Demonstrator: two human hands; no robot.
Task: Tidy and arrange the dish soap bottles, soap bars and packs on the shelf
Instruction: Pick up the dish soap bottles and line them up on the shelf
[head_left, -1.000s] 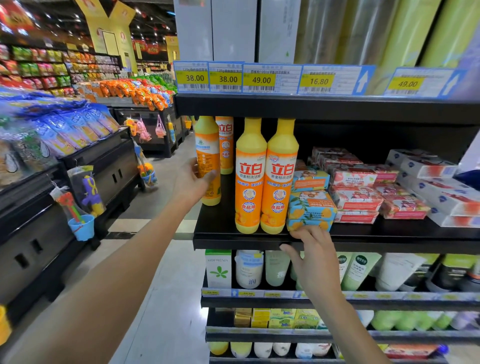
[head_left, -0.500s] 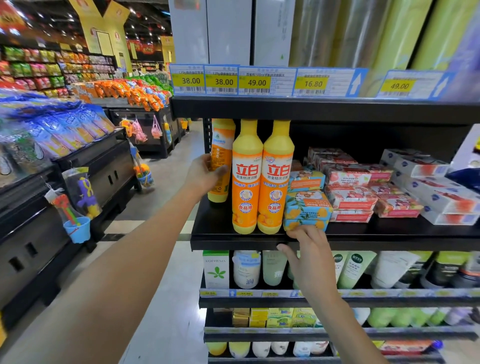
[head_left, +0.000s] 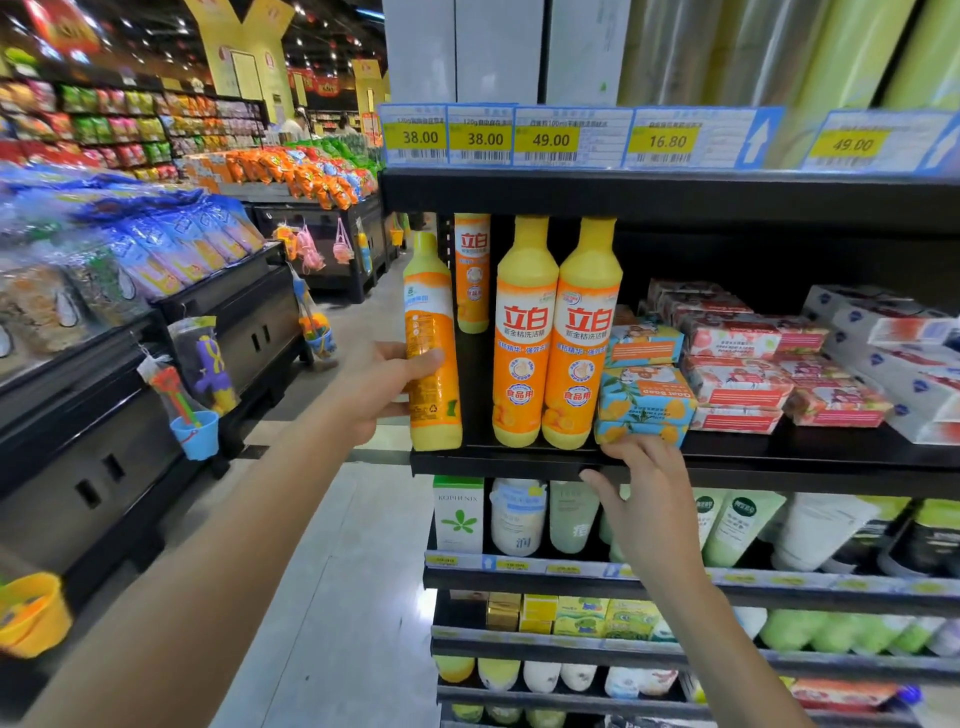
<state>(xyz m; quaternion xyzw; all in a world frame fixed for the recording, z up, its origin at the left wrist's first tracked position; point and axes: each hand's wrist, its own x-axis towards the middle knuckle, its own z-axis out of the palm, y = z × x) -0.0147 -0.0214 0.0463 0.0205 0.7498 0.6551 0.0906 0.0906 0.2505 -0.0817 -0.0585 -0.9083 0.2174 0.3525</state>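
Nearest, at 5 o'clock: right grip (head_left: 644, 506) released, fingers flat on the shelf (head_left: 779, 462) lip under the soap pack (head_left: 644, 402), likely steadying. At 9 o'clock: left grip (head_left: 379, 384) clenched round a dish soap bottle (head_left: 434, 364), back label outward, probably for turning to match two front-facing bottles (head_left: 527, 338).

Upright yellow-orange bottle (head_left: 432, 353) at shelf's (head_left: 519, 462) left end

Four orange-and-yellow dish soap bottles (head_left: 524, 332) are at the left end of the shelf (head_left: 779, 460): two side by side at the front edge, one behind them and one at the front left corner. Two blue-and-yellow soap packs (head_left: 644, 400) are stacked just beside them. At least six red soap packs (head_left: 737, 382) show; the stacks hide any more. At least three white boxes (head_left: 883, 325) lie at the right edge. Five price tags (head_left: 548, 137) line the upper shelf (head_left: 675, 197).
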